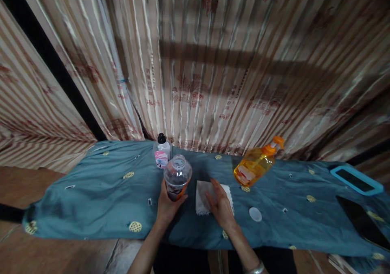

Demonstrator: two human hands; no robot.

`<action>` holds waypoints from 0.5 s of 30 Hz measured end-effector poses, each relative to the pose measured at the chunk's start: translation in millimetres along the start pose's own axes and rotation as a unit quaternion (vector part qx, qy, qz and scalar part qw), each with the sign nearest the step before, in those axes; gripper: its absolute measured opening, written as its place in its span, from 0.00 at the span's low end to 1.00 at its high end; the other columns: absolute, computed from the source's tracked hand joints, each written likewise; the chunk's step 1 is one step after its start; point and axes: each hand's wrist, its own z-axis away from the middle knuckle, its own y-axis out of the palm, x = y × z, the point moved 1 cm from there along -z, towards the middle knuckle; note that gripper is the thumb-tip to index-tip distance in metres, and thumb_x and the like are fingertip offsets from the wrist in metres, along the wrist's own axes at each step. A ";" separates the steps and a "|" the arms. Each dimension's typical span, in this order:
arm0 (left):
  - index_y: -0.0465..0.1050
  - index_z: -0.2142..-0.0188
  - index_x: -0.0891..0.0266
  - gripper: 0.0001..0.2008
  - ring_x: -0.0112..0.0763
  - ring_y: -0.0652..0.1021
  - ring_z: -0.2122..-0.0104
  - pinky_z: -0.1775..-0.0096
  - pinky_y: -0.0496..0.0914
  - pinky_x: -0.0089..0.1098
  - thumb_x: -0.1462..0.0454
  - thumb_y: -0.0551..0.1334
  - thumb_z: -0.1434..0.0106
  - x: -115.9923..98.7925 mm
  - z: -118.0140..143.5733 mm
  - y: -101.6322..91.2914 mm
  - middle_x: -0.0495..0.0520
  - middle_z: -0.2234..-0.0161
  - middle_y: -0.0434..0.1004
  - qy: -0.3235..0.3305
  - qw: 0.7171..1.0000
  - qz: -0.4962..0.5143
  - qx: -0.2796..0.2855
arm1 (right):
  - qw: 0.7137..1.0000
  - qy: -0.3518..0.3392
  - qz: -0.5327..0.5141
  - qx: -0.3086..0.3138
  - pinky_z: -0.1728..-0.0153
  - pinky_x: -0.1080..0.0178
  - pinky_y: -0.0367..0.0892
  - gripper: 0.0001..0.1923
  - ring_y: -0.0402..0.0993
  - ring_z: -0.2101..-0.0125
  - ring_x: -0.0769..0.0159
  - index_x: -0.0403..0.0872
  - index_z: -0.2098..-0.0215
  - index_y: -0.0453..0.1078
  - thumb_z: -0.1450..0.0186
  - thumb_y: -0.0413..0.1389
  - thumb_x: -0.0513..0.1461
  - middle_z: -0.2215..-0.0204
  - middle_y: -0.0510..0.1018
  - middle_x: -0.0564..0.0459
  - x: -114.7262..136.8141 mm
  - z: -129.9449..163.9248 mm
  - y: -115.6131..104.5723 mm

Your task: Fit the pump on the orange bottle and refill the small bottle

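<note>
My left hand (168,205) is wrapped round a clear plastic bottle (178,173) with an orange and dark label. The bottle's mouth is uncapped, and it stands roughly upright near the table's middle. Just to its right, my right hand (221,204) rests over a folded white cloth (201,197), fingers apart and nothing gripped. A round white lid (255,214) lies flat to the right of that hand. Behind the clear bottle stands a smaller bottle (162,152) with a black cap and a pink label.
An orange pump bottle (254,166) stands at the back right. Farther right lie a blue-framed device (356,180) and a dark phone-like slab (364,221). A green patterned cloth (100,201) covers the narrow table. A striped curtain (195,71) hangs along its far edge.
</note>
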 end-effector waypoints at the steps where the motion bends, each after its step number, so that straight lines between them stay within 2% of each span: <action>1: 0.69 0.36 0.63 0.49 0.65 0.81 0.32 0.30 0.74 0.59 0.53 0.81 0.55 1.4 0.8 -0.3 0.74 0.34 0.81 -0.001 1.000 0.002 0.003 | 1.000 0.009 -0.027 0.007 0.28 0.21 0.64 0.61 0.71 0.28 0.23 0.26 0.30 0.72 0.25 0.42 0.74 0.30 0.73 0.16 5.0 -11.3 0.9; 4: 0.68 0.33 0.62 0.51 0.64 0.80 0.31 0.29 0.74 0.58 0.54 0.81 0.55 7.0 3.0 0.6 0.73 0.33 0.81 0.003 1.000 0.003 0.004 | 0.991 0.025 -0.127 0.046 0.26 0.29 0.65 0.55 0.72 0.28 0.33 0.39 0.28 0.73 0.28 0.52 0.75 0.29 0.76 0.26 18.5 -58.2 11.4; 7: 0.67 0.30 0.61 0.53 0.63 0.80 0.31 0.29 0.74 0.56 0.55 0.82 0.54 11.9 5.1 2.8 0.71 0.32 0.80 0.017 1.000 0.012 0.005 | 0.967 0.030 -0.227 0.112 0.30 0.34 0.72 0.45 0.80 0.33 0.41 0.47 0.28 0.71 0.29 0.63 0.68 0.33 0.82 0.34 28.7 -111.3 35.2; 11: 0.67 0.29 0.59 0.53 0.61 0.82 0.32 0.30 0.75 0.56 0.58 0.82 0.53 18.3 8.0 5.5 0.68 0.32 0.81 0.033 0.999 0.025 0.008 | 0.941 0.031 -0.286 0.181 0.34 0.36 0.77 0.45 0.80 0.34 0.41 0.47 0.26 0.69 0.34 0.77 0.50 0.33 0.81 0.35 36.3 -161.4 79.7; 13: 0.68 0.30 0.58 0.53 0.63 0.82 0.33 0.30 0.76 0.59 0.59 0.83 0.54 23.9 9.3 6.9 0.68 0.33 0.82 0.033 0.999 0.018 0.002 | 0.935 0.036 -0.289 0.201 0.37 0.36 0.80 0.43 0.82 0.36 0.40 0.46 0.29 0.72 0.37 0.80 0.46 0.35 0.83 0.35 39.6 -173.4 101.2; 15: 0.69 0.30 0.58 0.54 0.65 0.82 0.33 0.31 0.76 0.62 0.59 0.83 0.55 30.7 10.7 8.7 0.68 0.33 0.81 0.034 0.999 0.013 -0.008 | 0.938 0.027 -0.288 0.191 0.41 0.37 0.83 0.37 0.86 0.40 0.41 0.45 0.35 0.77 0.38 0.81 0.45 0.41 0.86 0.38 45.7 -178.4 117.8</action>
